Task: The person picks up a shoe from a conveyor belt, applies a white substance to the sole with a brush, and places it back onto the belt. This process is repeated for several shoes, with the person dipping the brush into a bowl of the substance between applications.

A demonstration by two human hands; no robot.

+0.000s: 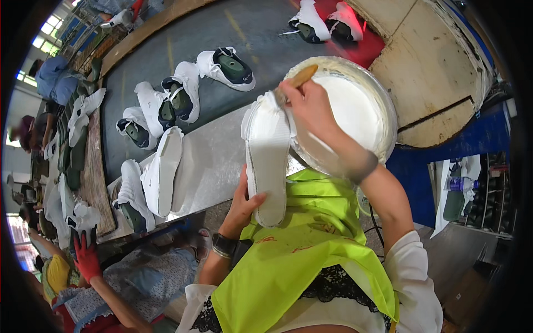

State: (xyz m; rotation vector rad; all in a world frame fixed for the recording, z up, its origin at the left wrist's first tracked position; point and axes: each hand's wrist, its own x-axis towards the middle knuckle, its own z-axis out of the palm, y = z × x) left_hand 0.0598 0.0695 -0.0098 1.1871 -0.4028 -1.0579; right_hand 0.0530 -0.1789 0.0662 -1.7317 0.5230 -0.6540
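My left hand grips a white shoe upper near one end, thumb lying on its pale stitched underside, which faces up. In my right hand is a brush with a wooden handle, the fingers closed around it. Its bristles touch the far end of the upper, partly hidden by my fingers. Just right of the upper stands a round metal basin coated with dried white residue, holding a smooth white liquid. My right forearm crosses over the basin's near side.
Several white shoes with dark green insoles stand on the dark conveyor belt. Two more shoes are at its far end. On the metal ledge lies another upturned upper. A co-worker's red-gloved hand is at lower left.
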